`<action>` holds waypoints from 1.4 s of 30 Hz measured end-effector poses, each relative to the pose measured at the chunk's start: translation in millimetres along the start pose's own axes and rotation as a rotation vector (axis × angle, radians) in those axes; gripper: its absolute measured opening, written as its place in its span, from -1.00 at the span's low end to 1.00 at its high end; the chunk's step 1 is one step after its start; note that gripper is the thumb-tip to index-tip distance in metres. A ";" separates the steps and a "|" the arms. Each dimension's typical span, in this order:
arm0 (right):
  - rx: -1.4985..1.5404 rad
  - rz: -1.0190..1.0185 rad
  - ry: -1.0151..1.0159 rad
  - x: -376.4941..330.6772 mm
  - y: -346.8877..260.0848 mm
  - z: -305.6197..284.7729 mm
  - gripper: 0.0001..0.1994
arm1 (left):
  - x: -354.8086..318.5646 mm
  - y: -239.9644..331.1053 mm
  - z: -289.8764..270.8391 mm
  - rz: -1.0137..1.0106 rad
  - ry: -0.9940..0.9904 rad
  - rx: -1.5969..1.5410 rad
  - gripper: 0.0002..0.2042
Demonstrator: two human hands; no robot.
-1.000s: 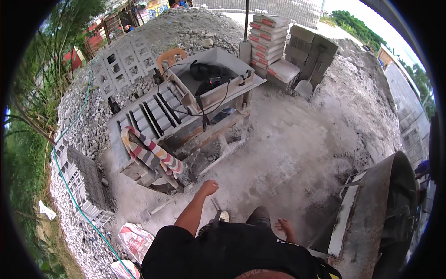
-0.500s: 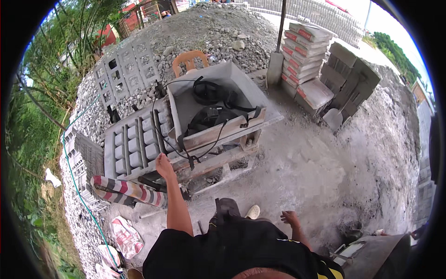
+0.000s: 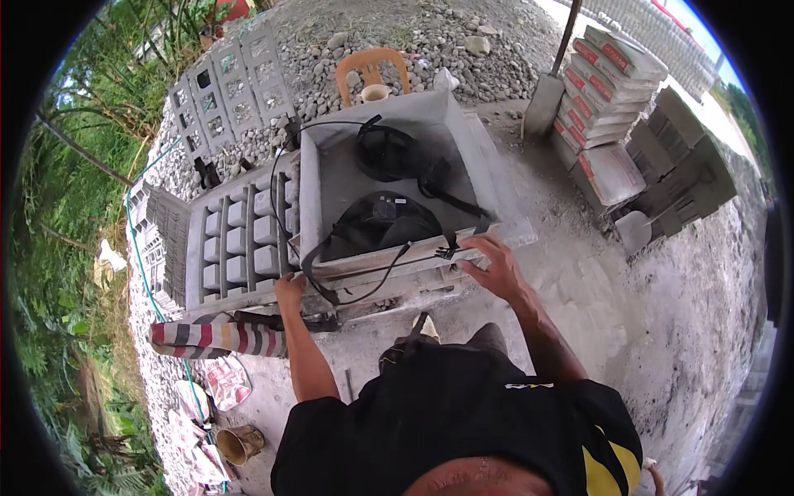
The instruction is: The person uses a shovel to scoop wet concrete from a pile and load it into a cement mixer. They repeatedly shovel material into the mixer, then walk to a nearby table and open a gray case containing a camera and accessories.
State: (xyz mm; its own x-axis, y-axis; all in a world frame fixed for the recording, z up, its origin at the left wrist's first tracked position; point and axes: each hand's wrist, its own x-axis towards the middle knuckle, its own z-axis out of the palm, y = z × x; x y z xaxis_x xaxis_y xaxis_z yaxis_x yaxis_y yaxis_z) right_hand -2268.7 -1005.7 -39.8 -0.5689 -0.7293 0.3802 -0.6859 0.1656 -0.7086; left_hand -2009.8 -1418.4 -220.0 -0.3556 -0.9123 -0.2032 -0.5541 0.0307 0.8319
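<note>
My left hand point(image 3: 289, 293) is curled at the lower left corner of a shallow grey wooden box point(image 3: 372, 258), beside a metal block mould point(image 3: 240, 240) with rows of grey cores. What its fingers hold, if anything, is hidden. Thumb and fingers apart, my right hand point(image 3: 495, 266) reaches to the box's near right corner, close to a black buckle point(image 3: 447, 251) on a strap hanging over the rim. Inside the box lie a black strapped headset point(image 3: 389, 155) and a black bag-like pouch point(image 3: 385, 217). A black cable point(image 3: 376, 289) loops over the near side.
A striped padded roll point(image 3: 219, 337) juts out left of the mould. Stacked cement bags point(image 3: 608, 91) stand at the far right, with a shovel point(image 3: 635, 230) near them. An orange chair point(image 3: 372, 62) is behind the box; a bucket point(image 3: 240, 445) sits lower left.
My right hand has risen from beside my body to the box's near right corner. My left hand stays by the mould and box, and the view has moved closer to them.
</note>
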 end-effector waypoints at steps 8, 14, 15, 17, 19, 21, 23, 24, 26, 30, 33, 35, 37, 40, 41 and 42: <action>-0.048 -0.613 -0.651 114.9 30.7 37.4 -0.62 | -13.1 28.6 -12.1 -0.249 0.021 -0.468 -0.71; 0.073 -0.497 -0.937 153.7 63.4 40.2 -0.59 | -83.4 181.6 -67.4 0.073 -0.070 -1.184 -0.75; 0.188 -0.481 -0.943 156.4 59.0 34.6 -0.57 | -93.1 218.5 -66.8 0.115 -0.078 -1.250 -0.72; 0.413 -0.409 -0.946 158.9 52.7 25.5 -0.48 | -101.1 293.9 -51.4 0.190 -0.097 -1.287 -0.67; 0.681 -0.291 -0.974 161.0 46.4 15.8 -0.45 | -98.8 352.9 -28.2 0.233 -0.153 -1.243 -0.65; 0.800 -0.278 -0.936 169.5 38.2 0.2 -0.50 | -89.8 405.1 -2.9 0.308 -0.218 -1.182 -0.70; 0.748 -0.234 -0.907 187.9 48.9 -12.5 -0.59 | -86.9 448.1 23.5 0.366 -0.242 -1.186 -0.74; 0.725 -0.216 -0.893 199.6 55.4 -17.0 -0.63 | -88.5 465.5 33.1 0.371 -0.253 -1.229 -0.75; 0.719 -0.153 -0.844 228.4 76.5 -27.3 -0.75 | -80.6 475.5 46.5 0.440 -0.174 -1.227 -0.77; 0.561 -0.077 -0.643 278.5 133.1 -39.8 -0.76 | -91.6 445.2 97.5 0.375 0.101 -1.234 -0.80; 0.387 -0.084 -0.581 309.7 192.4 -16.4 -0.76 | -117.4 374.4 153.0 0.104 0.126 -1.011 -0.77; 0.233 -0.102 -0.642 320.5 197.8 -5.2 -0.77 | -136.0 317.3 177.5 -0.127 0.029 -0.717 -0.80; 0.035 -0.160 -0.772 337.0 191.9 8.4 -0.78 | -142.3 299.2 192.9 -0.279 -0.117 -0.346 -0.83; -0.213 -0.299 -0.746 349.4 201.1 40.0 -0.82 | -149.5 297.0 203.3 -0.292 -0.294 0.059 -0.81; -0.282 -0.358 -0.686 353.6 206.7 50.6 -0.83 | -151.8 309.3 202.7 -0.251 -0.294 0.119 -0.80; -0.397 -0.370 -0.673 357.4 217.2 55.2 -0.84 | -150.7 316.5 200.4 -0.208 -0.296 0.179 -0.78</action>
State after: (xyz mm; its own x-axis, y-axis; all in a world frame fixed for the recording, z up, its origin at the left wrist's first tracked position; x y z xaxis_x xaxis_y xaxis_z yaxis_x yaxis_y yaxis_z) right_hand -2596.0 -1267.0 -90.6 0.0257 -0.9994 0.0233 -0.9532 -0.0315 -0.3008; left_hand -2282.4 -1189.4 -29.6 -0.4085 -0.7505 -0.5195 -0.7505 -0.0477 0.6591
